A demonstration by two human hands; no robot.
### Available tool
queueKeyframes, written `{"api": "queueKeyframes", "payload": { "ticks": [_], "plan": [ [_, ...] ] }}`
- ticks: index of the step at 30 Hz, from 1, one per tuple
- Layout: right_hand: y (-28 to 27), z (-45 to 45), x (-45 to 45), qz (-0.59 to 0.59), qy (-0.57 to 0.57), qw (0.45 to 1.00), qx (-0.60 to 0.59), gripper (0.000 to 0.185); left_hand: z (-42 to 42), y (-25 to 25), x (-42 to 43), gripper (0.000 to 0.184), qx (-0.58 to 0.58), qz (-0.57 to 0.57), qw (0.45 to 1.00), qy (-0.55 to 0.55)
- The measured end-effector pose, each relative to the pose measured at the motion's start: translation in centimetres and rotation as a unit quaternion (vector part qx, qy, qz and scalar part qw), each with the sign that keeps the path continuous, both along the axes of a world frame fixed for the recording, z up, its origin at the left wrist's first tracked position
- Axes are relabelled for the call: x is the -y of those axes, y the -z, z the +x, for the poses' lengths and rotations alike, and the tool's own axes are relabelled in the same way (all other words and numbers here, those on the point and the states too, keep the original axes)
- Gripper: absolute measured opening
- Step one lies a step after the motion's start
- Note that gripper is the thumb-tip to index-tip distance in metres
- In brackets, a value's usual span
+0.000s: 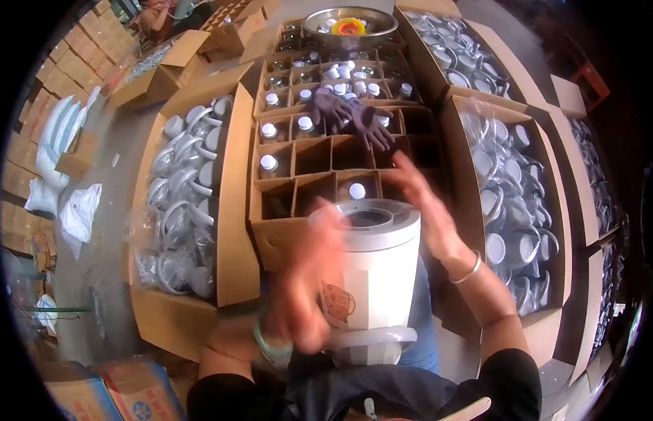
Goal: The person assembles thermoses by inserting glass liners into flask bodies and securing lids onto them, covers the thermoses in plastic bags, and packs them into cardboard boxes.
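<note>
A white jug-shaped housing [375, 281] with a brownish printed picture stands between my knees. Its grey top collar [377, 235] surrounds a dark round opening, and a grey ring [372, 338] juts out near its base. My left hand [298, 284] is smeared by motion at the housing's left side; whether it touches is unclear. On the other side my right hand [428, 207], fingers stretched out and holding nothing, is beside the collar. Just beyond, a white-capped bottle [356, 191] sits in a divided carton [277, 228]. Purple-grey gloves [351, 116] lie across the dividers.
Open cartons of grey plastic parts in clear bags flank me at left [238, 210] and right [561, 231]. A metal bowl [316, 29] with yellow and orange rings rests at the far end. White sacks [81, 210] lie on the left floor. Another person [158, 17] is at the upper left.
</note>
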State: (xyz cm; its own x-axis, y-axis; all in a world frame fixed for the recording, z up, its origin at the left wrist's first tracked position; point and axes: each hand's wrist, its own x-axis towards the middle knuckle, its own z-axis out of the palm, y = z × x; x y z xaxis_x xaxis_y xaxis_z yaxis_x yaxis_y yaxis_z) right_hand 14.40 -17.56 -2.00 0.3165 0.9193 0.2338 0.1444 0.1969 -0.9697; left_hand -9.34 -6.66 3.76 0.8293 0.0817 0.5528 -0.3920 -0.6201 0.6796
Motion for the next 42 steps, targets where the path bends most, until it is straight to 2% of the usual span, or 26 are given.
{"api": "queueKeyframes", "payload": {
  "ticks": [2, 3, 5, 6, 7, 8, 9, 11, 13, 14, 15, 16, 17, 18, 19, 20, 22, 23, 25, 26, 31, 34, 35, 37, 40, 42],
  "plan": [
    [-4.7, -1.4, 0.4, 0.128, 0.004, 0.981, 0.147, 0.068, 1.7, 2.1, -1.9, 0.071, -0.06, -0.122, 0.989, -0.061],
    [-3.9, -0.8, 0.4, 0.102, -0.103, 0.974, 0.171, 0.064, 2.0, 2.5, -2.4, 0.071, -0.087, -0.177, 0.976, -0.091],
    [0.3, 1.0, -0.7, -0.032, -0.082, 0.988, -0.125, 0.059, 1.4, 0.5, -1.8, 0.076, -0.016, -0.041, 0.999, -0.011],
    [-0.3, 2.0, -1.8, -0.129, -0.001, 0.98, 0.149, 0.059, 1.1, -0.4, -1.4, 0.078, 0.002, -0.016, 0.999, 0.039],
    [-0.7, 1.6, -1.6, -0.104, 0.078, 0.991, 0.024, 0.066, 0.7, -1.3, -0.9, 0.08, 0.02, 0.005, 0.996, 0.09],
    [-1.6, 1.3, -0.6, -0.009, 0.035, 0.999, 0.033, 0.07, 2.3, -1.3, -1.3, 0.088, 0.008, -0.261, 0.964, 0.039],
    [-4.0, 0.1, 0.0, 0.083, -0.009, 0.996, 0.035, 0.075, 2.8, 0.1, -1.9, 0.085, -0.018, -0.312, 0.95, -0.023],
    [-1.3, 1.3, -0.2, 0.048, -0.144, 0.983, 0.101, 0.08, 2.8, 0.6, -0.4, 0.079, 0.04, -0.094, 0.99, -0.095],
    [2.0, 2.9, -1.3, -0.14, -0.019, 0.986, 0.087, 0.077, 1.7, -0.1, 0.9, 0.075, 0.085, 0.023, 0.994, -0.063],
    [2.1, 3.1, -0.6, -0.08, 0.023, 0.996, 0.012, 0.075, 1.1, 0.3, 0.8, 0.074, 0.059, -0.012, 0.997, -0.044],
    [-1.0, 2.2, -0.5, -0.045, 0.059, 0.994, 0.082, 0.083, 1.6, 2.0, 0.3, 0.072, 0.015, -0.16, 0.984, -0.078],
    [-1.7, 1.7, 0.1, 0.029, -0.033, 0.995, 0.084, 0.085, 2.5, 4.6, -0.1, 0.071, -0.023, -0.354, 0.928, -0.115],
    [-1.8, 1.2, 0.7, 0.102, -0.117, 0.985, 0.079, 0.087, 2.6, 3.5, 0.1, 0.071, -0.012, -0.235, 0.965, -0.113],
    [-0.2, 1.4, 0.1, 0.043, -0.113, 0.992, 0.034, 0.088, 2.8, 2.4, 0.3, 0.071, 0.012, -0.109, 0.987, -0.119],
    [0.5, 3.6, -0.8, -0.051, -0.085, 0.976, 0.193, 0.086, 3.0, 1.3, 0.5, 0.071, 0.049, 0.005, 0.99, -0.129],
    [1.6, 4.0, -0.5, -0.066, -0.014, 0.983, 0.171, 0.086, 2.1, 1.4, 0.3, 0.08, 0.06, 0.04, 0.995, -0.063],
    [-0.6, 2.8, -0.7, -0.078, 0.037, 0.995, 0.043, 0.085, 2.9, 1.9, -1.4, 0.079, 0.006, -0.015, 0.989, -0.144],
    [-2.3, -0.2, -0.6, 0.091, 0.017, 0.991, -0.096, 0.08, 3.3, 2.1, -2.2, 0.079, -0.021, -0.044, 0.982, -0.182],
    [-1.2, 2.3, -0.9, 0.124, -0.162, 0.961, 0.186, 0.075, 4.4, 2.2, -1.2, 0.075, -0.011, 0.022, 0.984, -0.178],
    [-0.4, 2.4, -1.4, 0.128, -0.14, 0.978, 0.09, 0.067, 4.6, 1.7, -1.3, 0.073, 0.046, 0.087, 0.99, -0.104],
    [0.0, 2.3, -4.2, 0.025, -0.169, 0.976, -0.131, 0.041, 5.8, -0.1, -3.8, 0.058, 0.014, -0.022, 0.989, -0.143],
    [-0.3, 1.9, -6.3, 0.031, -0.096, 0.967, -0.235, 0.084, 8.0, 1.5, -7.4, 0.046, 0.08, -0.089, 0.992, -0.036],
    [0.2, 2.7, -6.9, -0.011, -0.134, 0.956, -0.26, 0.084, 9.4, 2.5, -8.8, 0.047, 0.097, -0.094, 0.991, 0.005],
    [1.2, 3.8, -8.3, -0.086, -0.146, 0.944, -0.283, 0.071, 11.8, 3.3, -10.2, 0.049, 0.024, -0.391, 0.917, 0.076],
    [5.8, 7.8, -11.3, -0.134, -0.058, 0.938, -0.315, 0.048, 13.4, 7.6, -17.2, 0.044, -0.01, -0.281, 0.948, -0.152],
    [9.5, 11.6, -11.8, -0.15, 0.081, 0.932, -0.32, 0.043, 13.0, 16.0, -25.1, 0.034, -0.098, -0.063, 0.927, -0.356]
  ]
}}
